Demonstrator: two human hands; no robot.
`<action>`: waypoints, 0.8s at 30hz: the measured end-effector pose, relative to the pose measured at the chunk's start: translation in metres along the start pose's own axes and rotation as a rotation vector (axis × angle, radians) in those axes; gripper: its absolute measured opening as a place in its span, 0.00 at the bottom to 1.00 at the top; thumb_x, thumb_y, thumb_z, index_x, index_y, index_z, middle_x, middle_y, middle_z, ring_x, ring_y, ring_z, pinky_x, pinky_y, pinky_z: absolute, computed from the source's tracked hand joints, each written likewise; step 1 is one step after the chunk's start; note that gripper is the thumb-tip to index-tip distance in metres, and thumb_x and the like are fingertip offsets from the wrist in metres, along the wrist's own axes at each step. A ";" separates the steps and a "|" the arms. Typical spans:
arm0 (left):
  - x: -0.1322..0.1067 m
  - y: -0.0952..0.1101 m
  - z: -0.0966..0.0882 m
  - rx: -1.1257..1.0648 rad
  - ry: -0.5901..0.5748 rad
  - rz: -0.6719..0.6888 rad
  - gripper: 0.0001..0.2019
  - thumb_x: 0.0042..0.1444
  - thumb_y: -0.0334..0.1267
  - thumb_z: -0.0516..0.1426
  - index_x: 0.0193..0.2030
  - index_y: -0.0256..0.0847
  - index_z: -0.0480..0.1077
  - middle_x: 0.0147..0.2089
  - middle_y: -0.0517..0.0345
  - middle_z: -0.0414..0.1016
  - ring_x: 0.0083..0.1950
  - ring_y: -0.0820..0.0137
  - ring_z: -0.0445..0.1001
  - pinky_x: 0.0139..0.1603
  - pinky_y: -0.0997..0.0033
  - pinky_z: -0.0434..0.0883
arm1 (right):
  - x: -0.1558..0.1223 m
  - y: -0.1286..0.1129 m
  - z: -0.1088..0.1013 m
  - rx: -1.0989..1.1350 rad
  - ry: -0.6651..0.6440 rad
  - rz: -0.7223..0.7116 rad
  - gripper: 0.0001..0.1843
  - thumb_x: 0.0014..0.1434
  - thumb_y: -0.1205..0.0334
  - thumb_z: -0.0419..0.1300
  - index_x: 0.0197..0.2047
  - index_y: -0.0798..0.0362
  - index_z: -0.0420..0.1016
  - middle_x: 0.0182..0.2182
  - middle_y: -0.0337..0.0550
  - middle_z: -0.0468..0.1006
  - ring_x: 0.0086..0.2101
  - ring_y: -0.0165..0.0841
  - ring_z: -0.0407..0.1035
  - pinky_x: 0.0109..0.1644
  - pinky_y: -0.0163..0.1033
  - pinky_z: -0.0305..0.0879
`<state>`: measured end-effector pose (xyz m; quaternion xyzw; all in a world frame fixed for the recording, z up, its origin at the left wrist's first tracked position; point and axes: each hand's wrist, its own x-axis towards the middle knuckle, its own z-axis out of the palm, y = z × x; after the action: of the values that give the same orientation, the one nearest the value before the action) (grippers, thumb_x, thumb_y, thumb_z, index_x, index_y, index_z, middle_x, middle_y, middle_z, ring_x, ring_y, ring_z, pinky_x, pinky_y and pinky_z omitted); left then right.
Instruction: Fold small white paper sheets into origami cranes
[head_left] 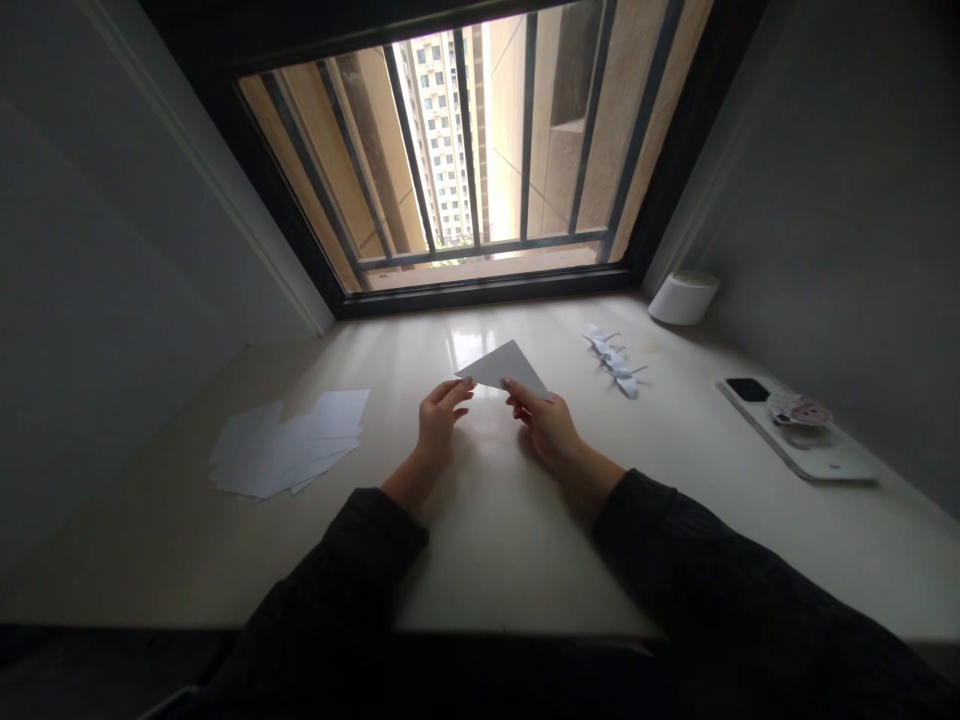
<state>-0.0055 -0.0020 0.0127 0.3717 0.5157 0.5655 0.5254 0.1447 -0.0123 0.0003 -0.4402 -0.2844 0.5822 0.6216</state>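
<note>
A: What's in that white tub (684, 298) at the far R of the desk, by the wall?

B: Can't tell. It's a plain white cylinder, looks tipped on its side, & the inside's hidden from here.

A: OK. Where's the white paper triangle (504, 368)?

B: Held between the hands, mid-desk, looks a little above the surface. Long edge runs approx L to R, dipping slightly toward the R. The apex points away from the person, toward the window (465, 150).

A: And the hands?

B: L hand (446, 415) is in a narrow pinch, fingertips on the triangle's L corner. R hand (544, 425) is narrow too, gripping near the R corner along the lower edge. Both are holding the paper, neither's wide open. Dark sleeves (697, 570) on both arms.

A: What else is nearby?

B: Loose white paper sheets (285, 445) fanned out on the desk (487, 560), L of the L hand, not touching it. Row of folded paper cranes (615, 358) beyond the R hand, near it but apart.

A: Far R?

B: Black phone (748, 389) on a flat white case (795, 445), w/ a round pig-print disc (799, 410) right beside the phone, also on the case.
</note>
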 end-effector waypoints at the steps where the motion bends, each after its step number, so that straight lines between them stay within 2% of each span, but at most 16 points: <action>1: 0.006 0.002 -0.005 -0.028 0.051 -0.004 0.14 0.41 0.47 0.64 0.33 0.41 0.75 0.43 0.52 0.77 0.43 0.67 0.72 0.38 0.72 0.64 | 0.003 -0.002 -0.002 0.019 0.033 0.007 0.17 0.36 0.52 0.73 0.22 0.55 0.73 0.19 0.38 0.72 0.21 0.26 0.60 0.26 0.36 0.55; 3: 0.016 0.006 -0.014 -0.064 0.135 0.021 0.16 0.41 0.47 0.64 0.37 0.42 0.75 0.46 0.52 0.76 0.45 0.67 0.72 0.38 0.73 0.64 | 0.010 -0.006 -0.006 0.047 0.093 0.000 0.17 0.34 0.54 0.73 0.23 0.55 0.74 0.20 0.37 0.72 0.20 0.25 0.60 0.25 0.36 0.55; 5: 0.023 0.006 -0.019 -0.028 0.166 0.089 0.17 0.42 0.49 0.64 0.36 0.41 0.75 0.45 0.52 0.76 0.44 0.68 0.72 0.37 0.73 0.64 | 0.015 -0.009 -0.010 0.066 0.127 -0.029 0.18 0.34 0.54 0.73 0.24 0.55 0.74 0.20 0.36 0.72 0.21 0.25 0.60 0.25 0.35 0.55; 7: 0.022 0.003 -0.017 0.051 0.080 0.139 0.17 0.43 0.50 0.64 0.35 0.40 0.75 0.42 0.52 0.77 0.42 0.68 0.72 0.36 0.73 0.65 | 0.017 -0.009 -0.011 0.063 0.114 -0.029 0.18 0.35 0.54 0.73 0.25 0.55 0.75 0.20 0.37 0.73 0.21 0.25 0.60 0.25 0.35 0.55; 10: 0.012 -0.004 -0.007 0.194 -0.129 0.191 0.16 0.44 0.50 0.64 0.33 0.39 0.76 0.37 0.51 0.78 0.39 0.67 0.73 0.35 0.72 0.65 | 0.014 -0.005 -0.008 0.051 0.053 -0.022 0.17 0.36 0.53 0.73 0.24 0.55 0.74 0.20 0.38 0.73 0.20 0.25 0.60 0.25 0.35 0.55; 13: 0.000 -0.007 0.002 0.246 -0.271 0.160 0.18 0.44 0.49 0.65 0.38 0.40 0.77 0.40 0.51 0.79 0.40 0.66 0.74 0.36 0.71 0.66 | 0.009 0.001 -0.005 0.032 -0.018 -0.035 0.16 0.37 0.53 0.73 0.23 0.55 0.75 0.20 0.39 0.73 0.21 0.26 0.60 0.25 0.36 0.55; 19: -0.006 -0.005 0.006 0.224 -0.243 0.091 0.14 0.42 0.47 0.66 0.31 0.38 0.78 0.34 0.51 0.80 0.36 0.66 0.74 0.37 0.69 0.66 | 0.005 0.008 -0.002 -0.038 -0.102 -0.079 0.15 0.37 0.53 0.73 0.23 0.55 0.77 0.20 0.40 0.73 0.23 0.29 0.62 0.28 0.37 0.56; 24: -0.007 -0.006 0.007 0.203 -0.235 0.037 0.13 0.43 0.47 0.65 0.30 0.38 0.78 0.35 0.49 0.80 0.38 0.65 0.75 0.37 0.68 0.66 | 0.002 0.009 -0.003 -0.055 -0.139 -0.086 0.15 0.39 0.52 0.72 0.24 0.54 0.78 0.22 0.42 0.74 0.24 0.30 0.63 0.28 0.38 0.57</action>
<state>0.0034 -0.0084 0.0093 0.4958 0.4984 0.4726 0.5314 0.1433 -0.0114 -0.0091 -0.4030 -0.3613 0.5762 0.6124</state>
